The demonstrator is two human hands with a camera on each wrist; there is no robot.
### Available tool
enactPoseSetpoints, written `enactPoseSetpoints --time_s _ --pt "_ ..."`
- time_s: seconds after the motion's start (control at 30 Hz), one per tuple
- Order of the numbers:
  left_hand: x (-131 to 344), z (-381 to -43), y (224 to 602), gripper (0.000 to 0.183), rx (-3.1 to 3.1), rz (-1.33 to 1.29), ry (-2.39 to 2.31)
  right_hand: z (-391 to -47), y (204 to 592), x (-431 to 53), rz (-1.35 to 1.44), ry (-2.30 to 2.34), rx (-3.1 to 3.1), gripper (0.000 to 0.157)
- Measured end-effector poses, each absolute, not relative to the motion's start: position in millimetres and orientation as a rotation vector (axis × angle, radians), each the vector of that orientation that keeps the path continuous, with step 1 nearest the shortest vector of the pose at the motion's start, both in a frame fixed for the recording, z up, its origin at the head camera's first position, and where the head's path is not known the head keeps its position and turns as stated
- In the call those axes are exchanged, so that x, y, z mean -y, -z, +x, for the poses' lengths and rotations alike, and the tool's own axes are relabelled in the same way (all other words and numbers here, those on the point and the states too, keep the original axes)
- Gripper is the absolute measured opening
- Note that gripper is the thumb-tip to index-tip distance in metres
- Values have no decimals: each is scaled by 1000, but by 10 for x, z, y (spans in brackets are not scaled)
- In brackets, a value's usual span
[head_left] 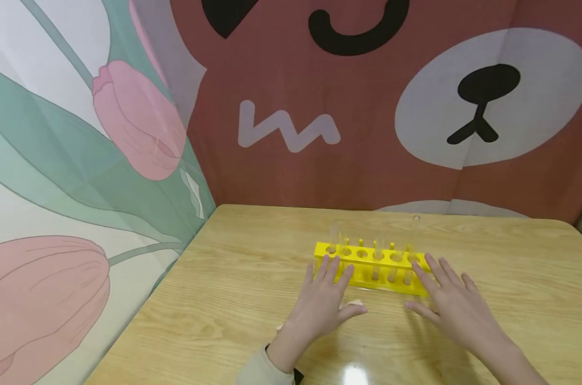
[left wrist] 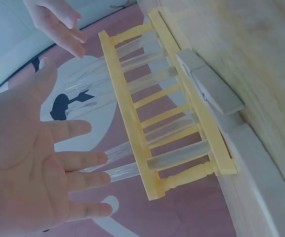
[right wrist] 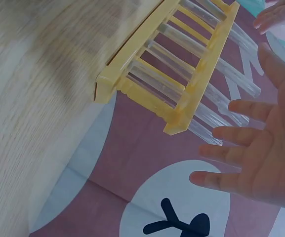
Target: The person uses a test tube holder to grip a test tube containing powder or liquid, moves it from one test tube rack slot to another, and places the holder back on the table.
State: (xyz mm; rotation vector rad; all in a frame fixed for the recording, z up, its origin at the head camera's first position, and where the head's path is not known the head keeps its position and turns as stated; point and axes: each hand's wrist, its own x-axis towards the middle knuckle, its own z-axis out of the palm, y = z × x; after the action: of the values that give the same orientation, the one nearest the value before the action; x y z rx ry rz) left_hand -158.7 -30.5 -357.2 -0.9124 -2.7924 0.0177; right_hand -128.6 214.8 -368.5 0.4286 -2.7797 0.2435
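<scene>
— Behind everything, what do you see?

— One wide cloth with a brown bear face, the bear cloth (head_left: 281, 179). To its left is the tulip cloth (head_left: 139, 123), with pink flowers and green leaves.

— And below them?

— A table (head_left: 214, 305) of pale wood, with rounded far corners and one bright reflection at the near side.

— Please tell me where the rack is.

— The yellow rack (head_left: 370, 261) stands upright on the table, right of the middle of the head view. Its long side faces the person, and it has one row of six holes.

— How are the hands?

— Both are free of any grip. The left hand (head_left: 317, 310), with a pale sleeve (head_left: 266, 369) behind it, spreads its fingers before the left end of the rack. The right hand (head_left: 456, 310) does likewise at the right end. Whether the fingertips touch the rack, I cannot tell.

— Which smaller things remain?

— One wooden clip (left wrist: 214, 89) lies on the table just before the rack, partly hidden under the left hand in the head view. Lastly, five clear tubes (left wrist: 179, 154) stand in the rack: two to the left, three to the right, with one vacant hole between.
</scene>
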Motion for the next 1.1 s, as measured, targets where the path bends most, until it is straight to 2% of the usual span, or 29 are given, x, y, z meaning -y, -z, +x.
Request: enactPoseSetpoints --time_s 0.17,0.53,0.6,0.77,0.87,0.93,1.03,1.1 --pt "305 -1598 3559 71 2791 -908 -7 -1322 3642 -2164 435 -236 2745 71" --pt "315 -1597 3551 65 2820 -917 20 -1398 3688 -2197 537 -276 2521 50" --pt "318 -1594 3552 64 2817 -918 3 -1418 3698 -2204 548 -284 2498 56" --pt "327 -1592 3560 62 2804 -919 -30 -1448 3717 -2216 548 -304 2471 83" --pt "334 -1591 3568 61 2800 -918 -36 -1447 3712 -2218 539 -304 2483 83" --pt "338 -1590 3573 60 2797 -919 -36 -1447 3712 -2224 538 -298 2490 78" --pt "341 -1591 3577 59 2792 -926 -39 -1449 3718 -2232 532 -288 2500 54" --pt "343 -1590 3578 59 2794 -929 -38 -1453 3722 -2237 527 -278 2505 45"
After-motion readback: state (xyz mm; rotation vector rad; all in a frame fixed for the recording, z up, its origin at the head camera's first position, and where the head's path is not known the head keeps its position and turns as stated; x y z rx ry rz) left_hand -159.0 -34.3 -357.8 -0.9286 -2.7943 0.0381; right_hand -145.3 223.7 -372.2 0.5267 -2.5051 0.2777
